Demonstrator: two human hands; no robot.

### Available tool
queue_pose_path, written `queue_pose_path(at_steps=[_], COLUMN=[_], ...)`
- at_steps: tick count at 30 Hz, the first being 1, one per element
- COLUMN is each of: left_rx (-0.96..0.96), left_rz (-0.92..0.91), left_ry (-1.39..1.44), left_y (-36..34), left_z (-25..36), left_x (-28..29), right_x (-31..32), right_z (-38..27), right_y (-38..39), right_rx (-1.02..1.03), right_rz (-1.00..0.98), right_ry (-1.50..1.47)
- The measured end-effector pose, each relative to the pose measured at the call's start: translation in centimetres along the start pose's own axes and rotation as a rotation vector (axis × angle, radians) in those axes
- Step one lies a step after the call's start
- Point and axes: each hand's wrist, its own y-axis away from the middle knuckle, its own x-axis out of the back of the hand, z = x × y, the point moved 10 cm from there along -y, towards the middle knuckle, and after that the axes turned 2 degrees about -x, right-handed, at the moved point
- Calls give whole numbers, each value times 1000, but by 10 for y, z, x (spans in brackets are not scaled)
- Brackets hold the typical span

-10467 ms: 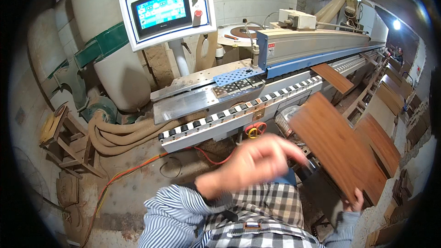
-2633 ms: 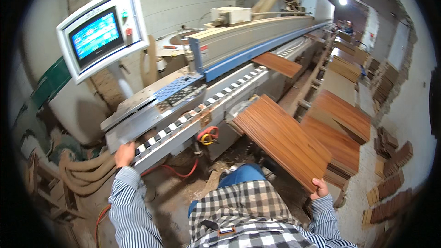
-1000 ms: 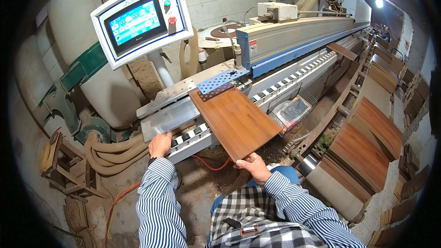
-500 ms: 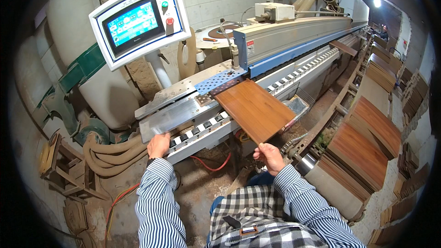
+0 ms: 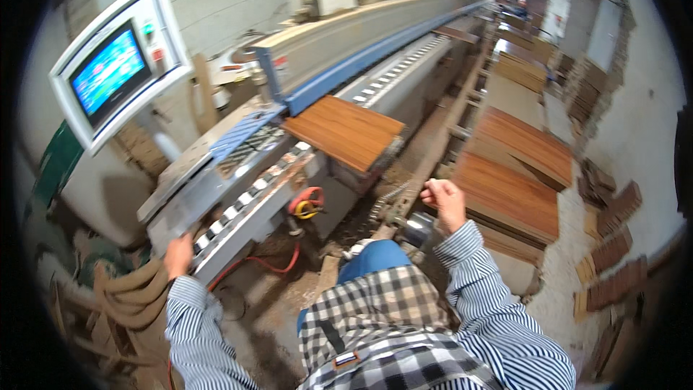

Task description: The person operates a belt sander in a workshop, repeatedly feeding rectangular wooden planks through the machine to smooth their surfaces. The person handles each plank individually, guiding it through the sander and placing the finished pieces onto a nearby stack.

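Observation:
A reddish-brown wood-grain board (image 5: 346, 130) lies partly on the feed track of a long machine (image 5: 375, 36), its inner edge by the blue-edged beam. Clear of that board, my right hand (image 5: 445, 204) is in the air near the stacked panels with loosely bent fingers and nothing visible in it. My left hand (image 5: 179, 256) rests at the near end of the machine's metal table (image 5: 189, 206), beside the rail of black-and-white pads (image 5: 249, 198). Blur and the table edge obscure its fingers.
A control panel with a lit screen (image 5: 108, 68) stands at the left. Stacks of wood-grain panels (image 5: 509, 191) lie along a roller conveyor (image 5: 416, 230) to my right. Below the track hang a red hose (image 5: 278, 267) and a red-and-yellow coil (image 5: 306, 204). Thick ribbed hoses (image 5: 133, 292) lie lower left.
My right hand has let go of the board's near corner and moved right toward the stacks. The board has gone farther along the track. My view has turned right.

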Motion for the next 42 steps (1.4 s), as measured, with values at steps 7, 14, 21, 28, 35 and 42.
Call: queue_pose_path(at_steps=[7,14,21,28,35,42], left_rx=[37,10,3,51,72,90], left_rz=[57,31,43,54,24,66], left_ry=[68,82,58,97,44,39], left_y=[21,16,13,13,22,31], left_z=[25,28,21,4,20,20], left_x=[18,13,11,10,16,23], right_x=[320,480,469,377,266,116], right_z=[-112,4,-8,14,5,60], right_y=[124,109,166,236,209,114], right_rx=[355,-52,-135,-327,-88,-278], right_rz=[1146,670,688,682,200,-116], right_ry=[1363,240,25,-400,-407,-436])
